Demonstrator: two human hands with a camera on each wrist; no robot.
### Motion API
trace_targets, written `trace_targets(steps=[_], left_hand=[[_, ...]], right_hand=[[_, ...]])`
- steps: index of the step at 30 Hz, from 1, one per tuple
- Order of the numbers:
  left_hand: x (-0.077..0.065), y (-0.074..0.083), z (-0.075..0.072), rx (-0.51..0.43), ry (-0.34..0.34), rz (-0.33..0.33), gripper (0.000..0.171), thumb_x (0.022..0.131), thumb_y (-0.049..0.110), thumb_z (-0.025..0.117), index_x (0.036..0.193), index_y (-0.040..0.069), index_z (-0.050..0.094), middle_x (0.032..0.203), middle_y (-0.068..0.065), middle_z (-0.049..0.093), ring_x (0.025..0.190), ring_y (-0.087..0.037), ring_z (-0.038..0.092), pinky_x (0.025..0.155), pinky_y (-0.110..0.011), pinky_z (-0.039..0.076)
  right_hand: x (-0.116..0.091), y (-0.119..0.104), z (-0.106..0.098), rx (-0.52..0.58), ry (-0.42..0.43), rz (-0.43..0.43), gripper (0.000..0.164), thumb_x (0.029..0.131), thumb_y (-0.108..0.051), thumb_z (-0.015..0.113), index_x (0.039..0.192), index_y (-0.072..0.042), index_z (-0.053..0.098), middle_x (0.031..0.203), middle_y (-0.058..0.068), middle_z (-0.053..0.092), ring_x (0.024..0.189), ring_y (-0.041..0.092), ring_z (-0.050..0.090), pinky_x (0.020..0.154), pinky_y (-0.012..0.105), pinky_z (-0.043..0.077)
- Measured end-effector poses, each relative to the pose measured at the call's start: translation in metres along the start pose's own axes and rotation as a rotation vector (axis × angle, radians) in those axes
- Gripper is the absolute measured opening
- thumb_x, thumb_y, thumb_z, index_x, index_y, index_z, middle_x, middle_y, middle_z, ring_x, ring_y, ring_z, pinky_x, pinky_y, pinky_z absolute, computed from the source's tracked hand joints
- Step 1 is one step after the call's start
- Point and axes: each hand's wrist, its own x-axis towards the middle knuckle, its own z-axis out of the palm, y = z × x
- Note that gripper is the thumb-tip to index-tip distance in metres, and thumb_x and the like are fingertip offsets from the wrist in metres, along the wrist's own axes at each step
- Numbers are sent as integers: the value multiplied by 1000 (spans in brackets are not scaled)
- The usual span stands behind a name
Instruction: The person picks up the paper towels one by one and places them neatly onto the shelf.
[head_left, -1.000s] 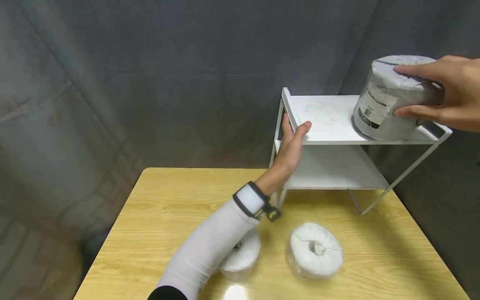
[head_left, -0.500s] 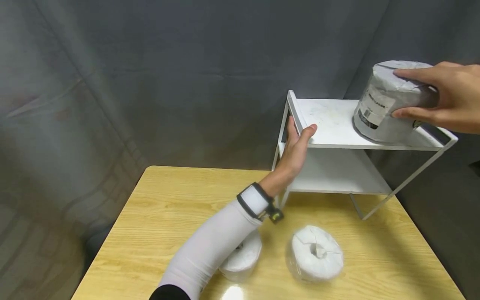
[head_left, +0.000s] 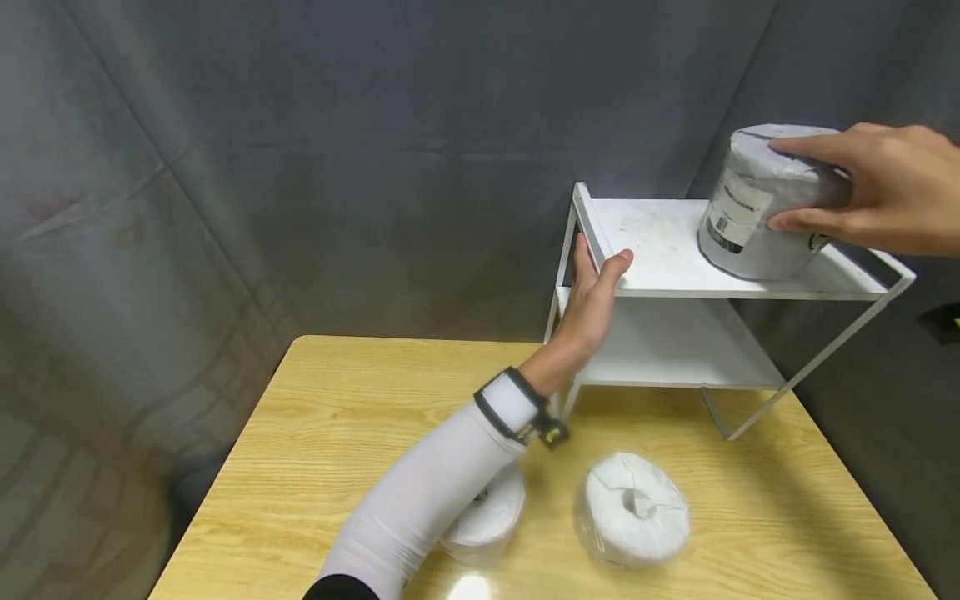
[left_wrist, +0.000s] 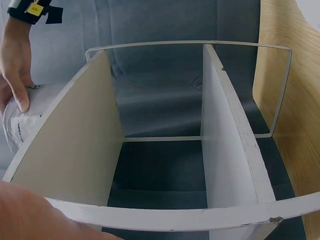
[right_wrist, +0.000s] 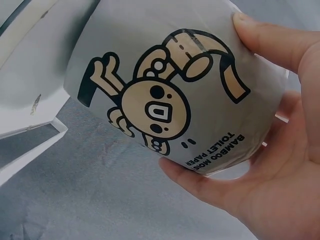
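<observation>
On the right side of the white two-tier rack's upper shelf (head_left: 660,250) stands a wrapped toilet paper roll (head_left: 757,208). My right hand (head_left: 888,183) grips it from the right, thumb on the near side and fingers over the top. In the right wrist view the toilet paper roll (right_wrist: 165,100) shows a cartoon figure and printed lettering. My left hand (head_left: 588,304) holds the rack's left end frame, thumb at the upper shelf's front corner. The left wrist view shows part of that left hand (left_wrist: 40,220) at the frame bar (left_wrist: 175,217).
Two more wrapped rolls rest on the wooden table (head_left: 360,417): one roll (head_left: 636,508) in front of the rack, another roll (head_left: 487,517) partly behind my left forearm. The lower shelf (head_left: 660,342) lies beneath the upper one. Grey curtains (head_left: 420,167) hang behind and beside the table.
The right hand and its toilet paper roll have shifted slightly left along the upper shelf. My left hand keeps its place on the frame; the view has moved a little.
</observation>
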Motion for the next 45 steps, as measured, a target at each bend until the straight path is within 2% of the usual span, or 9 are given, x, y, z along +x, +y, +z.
trace_targets(steps=[4,11,14,17,24,35,42,43,45], left_hand=[[0,0,-1,0,-5,3,95,95,64,43,172,29,0,178,0,10,160,-18,20,130,-44,18],[-2,2,-1,-2,-8,7,95,95,64,44,172,29,0,178,1,9,161,-17,17,130,-45,16],[-2,2,-1,0,-8,7,95,94,64,44,172,30,0,178,2,9,161,-17,17,130,-45,16],[-2,1,-2,3,-10,0,95,94,65,43,172,31,0,178,2,9,161,-18,18,130,-46,17],[-3,1,-1,-14,-3,-3,95,95,63,45,172,29,1,178,1,11,161,-17,17,130,-44,17],[-3,1,0,-2,-16,3,95,95,65,43,172,30,-1,178,2,7,161,-18,17,130,-46,17],[-4,3,0,-2,-18,-3,95,95,65,43,172,32,-1,178,2,7,161,-19,19,130,-47,18],[-4,3,0,-1,-17,-2,95,95,65,43,172,32,-1,178,2,7,161,-19,19,130,-47,18],[-3,3,0,1,-21,-3,95,95,66,43,172,32,-2,178,3,7,161,-19,19,130,-47,18]], right_hand=[[3,0,3,-5,-17,19,81,86,-26,88,148,11,50,105,41,59,81,43,53,57,40,39],[6,5,9,-4,-39,52,83,87,-21,87,150,12,46,112,45,55,86,51,54,66,59,49],[6,2,9,1,-47,65,81,87,-18,86,151,13,45,113,46,54,86,52,54,67,62,50],[7,-1,8,9,-53,62,82,87,-17,86,152,12,44,115,46,55,87,52,54,69,62,49],[11,-1,7,16,-76,58,84,86,-18,87,153,11,44,118,43,57,86,46,54,67,52,44],[7,1,9,35,-93,88,85,90,-19,84,156,11,40,117,44,54,91,51,52,74,62,46],[4,4,10,31,-72,66,85,89,-20,85,155,12,40,112,42,55,88,49,54,61,42,43],[4,5,10,32,-68,64,86,89,-20,85,155,12,40,112,42,55,88,50,54,60,41,43],[3,6,11,34,-66,66,86,90,-19,84,155,12,39,113,42,54,90,51,53,61,46,46]])
